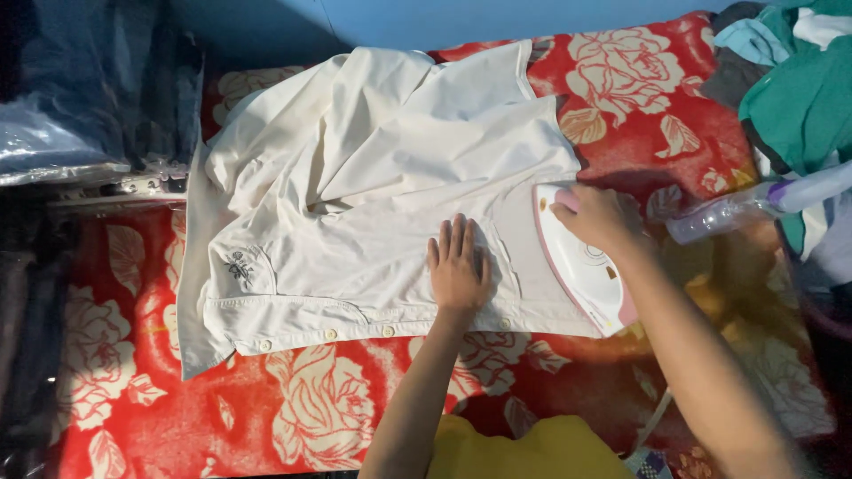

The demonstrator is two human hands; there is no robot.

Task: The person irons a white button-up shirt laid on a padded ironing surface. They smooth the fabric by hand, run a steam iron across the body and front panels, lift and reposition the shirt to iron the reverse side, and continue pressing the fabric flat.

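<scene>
I saw the white shirt (355, 204) spread out on a red blanket (293, 417) patterned with cream roses. The shirt was thin cotton, smooth where it lay flat near the hem and bunched into soft folds farther up. A row of small buttons ran along its near edge, and a small dark embroidered motif sat on the chest pocket.

My left hand (458, 266) lay flat on the cloth, fingers straight and together, open and holding nothing, pressing the fabric down. Just to its right, my right hand (593, 217) was closed around the handle of the iron (581, 270), a white, pointed plastic body with pink trim, its tip resting on the shirt's edge.

Beyond the iron grip, farther right, a clear plastic spray bottle (737, 208) with a purple top lay on its side against a heap of teal, white and dark clothes (799, 98). Below my arms, a yellow cloth (532, 448) showed. Far left of the flat hand, dark folded garments in shiny plastic wrap (80, 98) were stacked.
</scene>
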